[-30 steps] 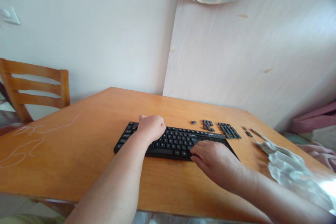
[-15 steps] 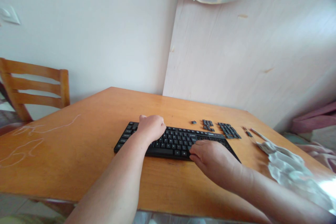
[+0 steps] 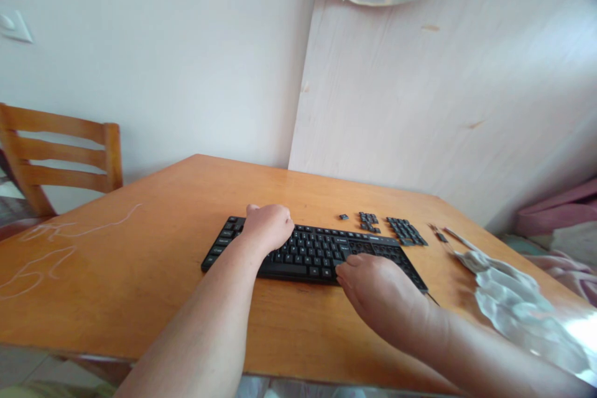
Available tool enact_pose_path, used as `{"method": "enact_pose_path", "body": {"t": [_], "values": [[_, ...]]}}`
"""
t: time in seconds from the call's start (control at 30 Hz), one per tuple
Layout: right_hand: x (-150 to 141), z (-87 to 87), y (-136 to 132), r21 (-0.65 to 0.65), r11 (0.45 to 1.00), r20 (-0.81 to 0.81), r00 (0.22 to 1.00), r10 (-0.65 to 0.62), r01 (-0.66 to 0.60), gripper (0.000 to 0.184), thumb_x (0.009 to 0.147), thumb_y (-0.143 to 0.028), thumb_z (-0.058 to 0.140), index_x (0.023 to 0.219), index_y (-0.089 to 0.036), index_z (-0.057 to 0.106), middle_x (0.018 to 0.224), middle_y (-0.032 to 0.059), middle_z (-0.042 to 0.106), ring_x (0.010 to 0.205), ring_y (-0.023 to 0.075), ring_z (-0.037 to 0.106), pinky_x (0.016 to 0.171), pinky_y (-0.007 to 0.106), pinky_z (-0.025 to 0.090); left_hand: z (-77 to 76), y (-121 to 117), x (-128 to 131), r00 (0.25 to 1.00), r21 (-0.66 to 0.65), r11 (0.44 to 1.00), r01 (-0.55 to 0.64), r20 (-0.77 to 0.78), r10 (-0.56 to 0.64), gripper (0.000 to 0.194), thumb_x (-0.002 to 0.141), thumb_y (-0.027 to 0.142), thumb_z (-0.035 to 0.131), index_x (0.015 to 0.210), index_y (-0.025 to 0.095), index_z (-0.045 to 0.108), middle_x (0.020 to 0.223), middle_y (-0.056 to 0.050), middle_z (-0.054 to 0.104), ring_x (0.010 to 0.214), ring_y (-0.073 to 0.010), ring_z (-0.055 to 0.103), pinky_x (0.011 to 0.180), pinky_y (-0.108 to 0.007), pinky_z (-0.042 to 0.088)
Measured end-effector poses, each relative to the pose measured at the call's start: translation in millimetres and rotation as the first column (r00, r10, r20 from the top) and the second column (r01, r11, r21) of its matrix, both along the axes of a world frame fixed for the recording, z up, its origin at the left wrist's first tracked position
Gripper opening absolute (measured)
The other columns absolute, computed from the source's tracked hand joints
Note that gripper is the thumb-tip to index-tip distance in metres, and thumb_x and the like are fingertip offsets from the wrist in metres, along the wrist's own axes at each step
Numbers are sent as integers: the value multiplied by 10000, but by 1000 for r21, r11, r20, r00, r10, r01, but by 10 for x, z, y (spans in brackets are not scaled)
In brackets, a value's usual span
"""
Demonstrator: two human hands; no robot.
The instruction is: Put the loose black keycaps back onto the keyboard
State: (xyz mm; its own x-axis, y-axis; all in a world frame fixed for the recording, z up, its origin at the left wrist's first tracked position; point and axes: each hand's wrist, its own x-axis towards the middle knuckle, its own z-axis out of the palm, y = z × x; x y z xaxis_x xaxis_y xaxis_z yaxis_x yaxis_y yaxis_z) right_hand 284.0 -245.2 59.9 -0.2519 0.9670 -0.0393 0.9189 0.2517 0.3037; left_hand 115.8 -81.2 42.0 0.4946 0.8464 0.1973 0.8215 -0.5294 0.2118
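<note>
A black keyboard (image 3: 284, 268) lies on the wooden table in front of me. Its right section has bare sockets where keycaps are off. My left hand (image 3: 269, 225) is closed over the back left part of the keyboard, fingertips hidden beyond the knuckles. My right hand (image 3: 373, 283) rests at the front right of the main keys, its fingers curled down and pressed together. Whatever lies under those fingertips is hidden by the hand. Behind the keyboard are loose keycaps: a large group (image 3: 405, 231), a smaller group (image 3: 369, 222) and a single keycap (image 3: 344, 217).
The wooden table (image 3: 163, 211) meets the wall at the back. On its right lie a crumpled translucent plastic bag (image 3: 508, 298), a thin stick-like tool (image 3: 459, 239) and a small dark piece (image 3: 441, 237). Pale thread-like lines (image 3: 40, 267) run over the left side. A wooden chair (image 3: 65, 152) stands left.
My right hand has shifted slightly down and its fingers are tucked in more, uncovering more of the keyboard's right section and a cable at its corner. My left hand stays in place.
</note>
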Motion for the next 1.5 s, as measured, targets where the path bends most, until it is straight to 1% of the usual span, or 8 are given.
{"method": "enact_pose_path", "body": {"t": [0.13, 0.23, 0.33, 0.5, 0.73, 1.17, 1.33, 1.5], "values": [[2, -161, -138, 95, 995, 77, 997, 12, -19, 230, 900, -103, 478, 1012, -153, 672, 810, 90, 680, 693, 207, 620, 590, 318, 414, -1, 0, 2, 1000, -4, 1000, -5, -6, 5, 317, 873, 270, 417, 722, 195, 686, 830, -90, 740, 825, -244, 653, 886, -453, 386], [-16, -246, -224, 121, 992, 146, 989, 2, -20, 400, 877, -95, 501, 1266, -91, 594, 824, 99, 685, 699, 209, 626, 562, 314, 420, -8, 2, 4, 1000, 1, 1000, -7, -4, 7, 312, 875, 275, 415, 738, 196, 684, 852, -90, 747, 843, -242, 654, 882, -444, 383], [-41, -307, -263, 106, 994, 174, 985, -9, -9, 509, 840, -72, 521, 1349, -45, 539, 835, 103, 691, 704, 211, 635, 548, 317, 428, -13, -1, 2, 1000, 6, 1000, -7, -1, 7, 319, 875, 282, 410, 735, 196, 684, 858, -90, 749, 847, -244, 656, 871, -441, 387], [9, -285, -259, 113, 994, 109, 994, -6, -6, 485, 862, -81, 487, 1341, -49, 558, 848, 95, 702, 700, 205, 644, 554, 326, 433, -6, -5, -3, 1000, 4, 1000, -4, -12, 4, 316, 869, 289, 417, 743, 198, 692, 875, -94, 752, 865, -254, 658, 861, -440, 395], [157, -87, -263, 152, 984, -211, 975, -64, 98, 365, 910, -156, 433, 1194, -198, 657, 791, 22, 677, 748, 171, 639, 647, 290, 422, 2, -1, -4, 1000, 5, 1000, -3, -19, 3, 317, 873, 285, 415, 748, 203, 694, 871, -87, 754, 857, -247, 660, 870, -434, 393], [136, -61, -264, 70, 995, -332, 942, -48, 75, 291, 897, -151, 439, 985, -225, 707, 832, 22, 701, 770, 168, 641, 692, 272, 418, 5, -3, -11, 1000, 2, 1000, 2, -6, -2, 322, 877, 292, 412, 735, 205, 687, 854, -82, 749, 849, -252, 661, 853, -439, 398], [370, 101, -40, 158, 980, -420, 906, -46, 123, 282, 951, -233, 425, 972, -242, 707, 899, 13, 717, 846, 154, 650, 740, 246, 432, 17, -11, -11, 1000, 1, 1000, 4, -7, -4, 324, 877, 270, 403, 704, 202, 669, 821, -73, 746, 804, -232, 657, 863, -434, 391], [787, 202, 518, 121, 959, -350, 915, -200, 256, 311, 946, -298, 442, 1037, -232, 733, 1061, 50, 739, 949, 198, 662, 789, 274, 447, 1, 2, -14, 1000, 15, 1000, 8, -13, -8, 333, 877, 276, 395, 708, 199, 671, 834, -77, 747, 818, -239, 665, 850, -433, 397]]}}
